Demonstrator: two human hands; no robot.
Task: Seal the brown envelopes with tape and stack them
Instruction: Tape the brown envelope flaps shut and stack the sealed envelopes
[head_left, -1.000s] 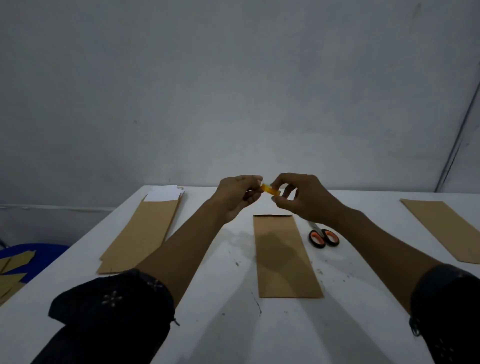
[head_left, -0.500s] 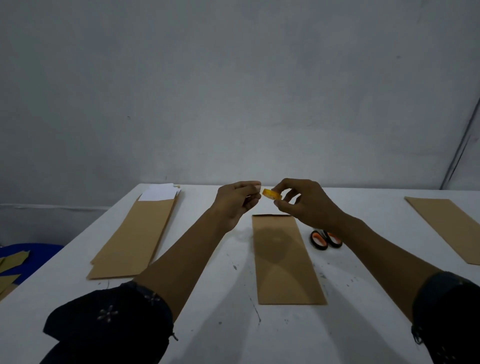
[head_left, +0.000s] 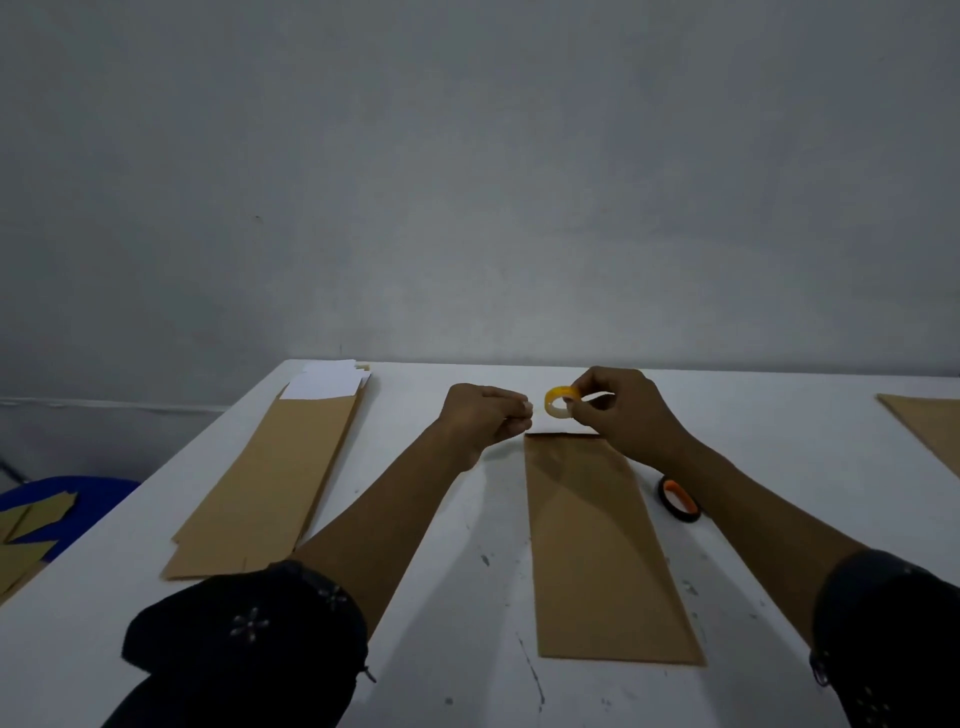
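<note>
Envelope (head_left: 602, 545) lies flat mid-table, under both hands. Right hand (head_left: 631, 415) pinches the tape roll (head_left: 560, 401); left hand (head_left: 485, 418) is curled, likely pinching the tape end, too fine to see. Best to pull a short, taut strip. White table (head_left: 457, 623), scissors (head_left: 678, 501), stack (head_left: 270, 478), grey wall.

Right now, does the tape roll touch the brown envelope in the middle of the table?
Apart. The head view shows the tape roll pinched in the right hand, with white table visible between it and the middle envelope.
</note>
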